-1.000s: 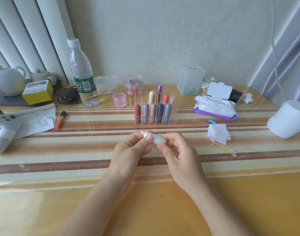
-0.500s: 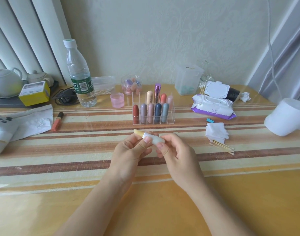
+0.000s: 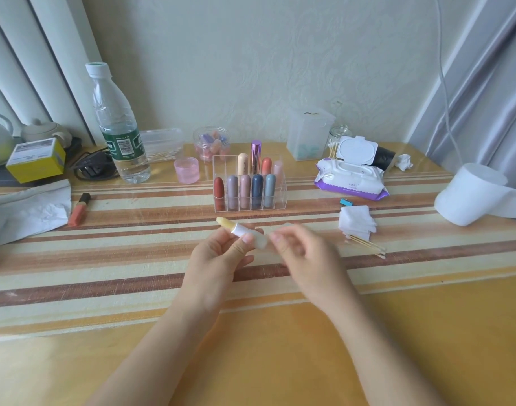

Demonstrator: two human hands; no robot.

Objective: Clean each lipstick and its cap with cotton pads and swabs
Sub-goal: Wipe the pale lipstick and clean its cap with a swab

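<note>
My left hand (image 3: 215, 259) grips a lipstick (image 3: 239, 230) above the striped table. Its pale yellow tip sticks out to the upper left past a white collar, and its frosted base points right. My right hand (image 3: 306, 259) is blurred just right of that base, fingers curled. Whether it touches the base or holds anything I cannot tell. A stack of white cotton pads (image 3: 356, 221) lies to the right, with several wooden swabs (image 3: 366, 246) beside it. Behind my hands a clear organizer (image 3: 281, 200) holds several capped lipsticks.
A wipes pack (image 3: 350, 183) and a white paper roll (image 3: 470, 197) stand at the right. A water bottle (image 3: 119, 136), a pink cup (image 3: 187, 170) and a jar (image 3: 211, 142) are at the back left. An orange lip gloss (image 3: 79, 209) lies by crumpled paper (image 3: 31, 212).
The yellow tip has come further out of the tube. My right hand has drawn to the right off the base and is now blurred.
</note>
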